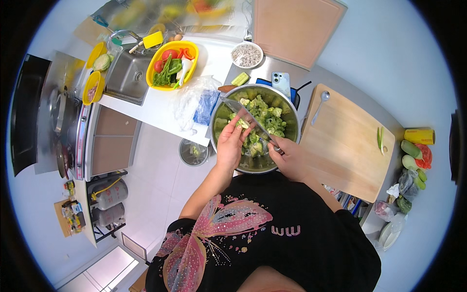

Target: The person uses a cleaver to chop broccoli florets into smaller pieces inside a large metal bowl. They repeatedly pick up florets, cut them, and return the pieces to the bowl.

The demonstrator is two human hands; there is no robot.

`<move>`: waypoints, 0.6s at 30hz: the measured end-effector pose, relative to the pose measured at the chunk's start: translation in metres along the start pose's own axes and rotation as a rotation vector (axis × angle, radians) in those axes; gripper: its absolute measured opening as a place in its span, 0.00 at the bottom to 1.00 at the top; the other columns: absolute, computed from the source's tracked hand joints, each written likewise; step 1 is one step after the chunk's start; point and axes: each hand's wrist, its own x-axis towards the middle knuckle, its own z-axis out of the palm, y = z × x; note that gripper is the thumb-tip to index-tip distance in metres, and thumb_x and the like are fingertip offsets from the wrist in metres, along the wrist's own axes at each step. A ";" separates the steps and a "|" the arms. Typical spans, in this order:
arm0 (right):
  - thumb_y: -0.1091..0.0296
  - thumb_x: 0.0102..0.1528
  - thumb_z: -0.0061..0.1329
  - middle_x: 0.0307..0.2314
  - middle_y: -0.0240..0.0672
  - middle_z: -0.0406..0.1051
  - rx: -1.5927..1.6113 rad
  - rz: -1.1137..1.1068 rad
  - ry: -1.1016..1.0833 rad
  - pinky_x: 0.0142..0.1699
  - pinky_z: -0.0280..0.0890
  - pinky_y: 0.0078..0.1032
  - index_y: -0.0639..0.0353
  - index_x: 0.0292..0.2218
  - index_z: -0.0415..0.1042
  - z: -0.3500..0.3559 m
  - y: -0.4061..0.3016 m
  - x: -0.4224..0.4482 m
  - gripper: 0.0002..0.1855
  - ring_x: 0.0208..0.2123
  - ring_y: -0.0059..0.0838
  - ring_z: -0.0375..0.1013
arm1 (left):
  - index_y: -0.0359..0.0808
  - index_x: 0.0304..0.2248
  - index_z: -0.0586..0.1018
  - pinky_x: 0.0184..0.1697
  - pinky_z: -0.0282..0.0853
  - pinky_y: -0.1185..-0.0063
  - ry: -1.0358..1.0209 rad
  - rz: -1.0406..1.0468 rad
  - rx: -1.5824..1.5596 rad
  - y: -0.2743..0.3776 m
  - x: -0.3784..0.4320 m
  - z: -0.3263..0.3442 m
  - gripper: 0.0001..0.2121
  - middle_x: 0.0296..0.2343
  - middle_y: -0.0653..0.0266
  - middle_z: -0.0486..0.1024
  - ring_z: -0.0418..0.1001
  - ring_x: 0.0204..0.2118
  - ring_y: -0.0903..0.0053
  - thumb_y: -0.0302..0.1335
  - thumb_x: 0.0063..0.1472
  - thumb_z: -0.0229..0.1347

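Note:
A large steel bowl stands in front of me with many broccoli florets in it. Over the bowl, my right hand grips the handle of a kitchen cleaver, whose broad blade slants up to the left. Under the blade my left hand holds a pale green floret with its fingertips; the blade partly covers the fingers. Behind the bowl lie a cut piece of cucumber and a phone on a dark blue item.
Right of the bowl is a wooden cutting board with a spoon and a scallion. A yellow basket of vegetables stands beside the sink. A bin is on the floor; a bowl of shrimp-like pieces stands behind.

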 end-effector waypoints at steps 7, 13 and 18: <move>0.68 0.58 0.54 0.29 0.42 0.76 -0.049 -0.075 0.095 0.34 0.69 0.30 0.56 0.49 0.78 0.008 0.010 0.000 0.16 0.28 0.37 0.76 | 0.28 0.62 0.65 0.63 0.66 0.72 -0.014 0.058 0.143 -0.009 0.000 -0.008 0.20 0.56 0.57 0.70 0.72 0.56 0.73 0.21 0.73 0.42; 0.68 0.57 0.55 0.29 0.42 0.77 -0.115 -0.089 0.086 0.34 0.70 0.31 0.53 0.48 0.79 0.008 0.005 0.003 0.16 0.28 0.38 0.76 | 0.29 0.61 0.66 0.61 0.69 0.73 -0.010 -0.044 0.079 -0.011 0.001 -0.016 0.20 0.57 0.54 0.70 0.72 0.56 0.71 0.20 0.72 0.44; 0.68 0.57 0.56 0.29 0.42 0.77 -0.075 -0.113 0.143 0.34 0.70 0.31 0.54 0.47 0.80 0.012 0.017 0.003 0.15 0.29 0.38 0.77 | 0.28 0.60 0.67 0.61 0.70 0.72 -0.018 -0.098 -0.036 -0.006 0.001 -0.017 0.20 0.57 0.53 0.69 0.72 0.57 0.64 0.20 0.71 0.45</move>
